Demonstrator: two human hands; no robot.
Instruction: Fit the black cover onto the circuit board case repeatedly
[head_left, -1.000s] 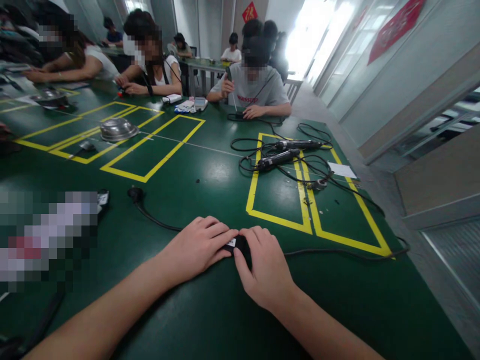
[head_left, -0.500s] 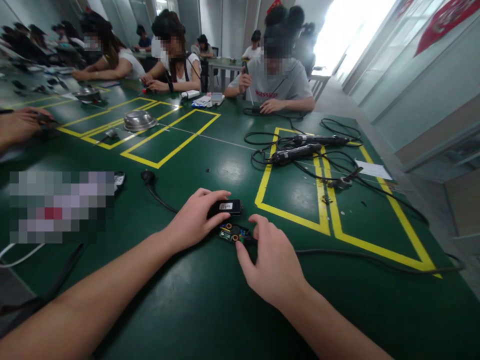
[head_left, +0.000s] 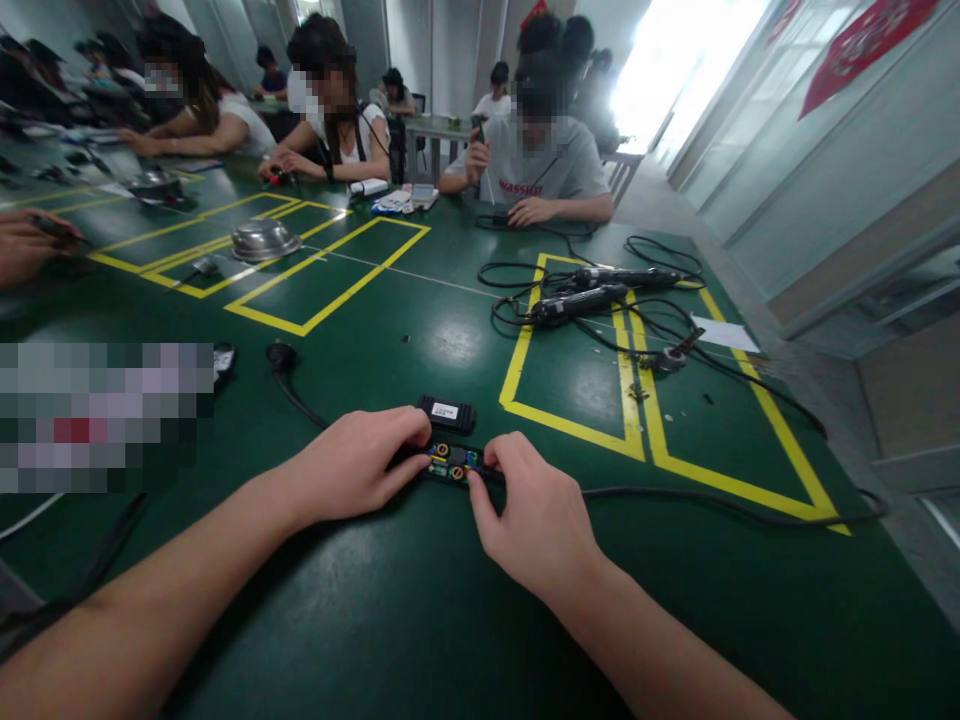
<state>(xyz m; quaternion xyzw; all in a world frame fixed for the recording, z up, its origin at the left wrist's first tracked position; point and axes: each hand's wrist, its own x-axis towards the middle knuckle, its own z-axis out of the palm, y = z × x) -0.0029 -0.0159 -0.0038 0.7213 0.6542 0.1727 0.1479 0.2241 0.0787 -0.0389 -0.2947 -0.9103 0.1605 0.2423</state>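
Note:
A small green circuit board (head_left: 450,463) with copper-ringed coils lies in a narrow black case on the table in front of me. At its left end, my left hand (head_left: 375,455) pinches the board and case between thumb and fingers. My right hand (head_left: 521,495) grips the other end, where a black cable (head_left: 675,492) runs off to the right. Just beyond the board rests a black case cover (head_left: 448,412) with a white label, touched by neither hand. A cord with a black plug (head_left: 282,357) extends leftward from behind my left hand.
Black electric screwdrivers (head_left: 577,303) with tangled cords lie at the back right, near loose screws (head_left: 637,393). A metal bowl (head_left: 264,240) stands at the back left. Yellow tape (head_left: 577,430) marks the green table (head_left: 360,620). A person (head_left: 555,160) works across from me.
My left hand has let go of the black cover, leaving it behind the board, and has come down onto the board's left end. The right hand stays at the right end.

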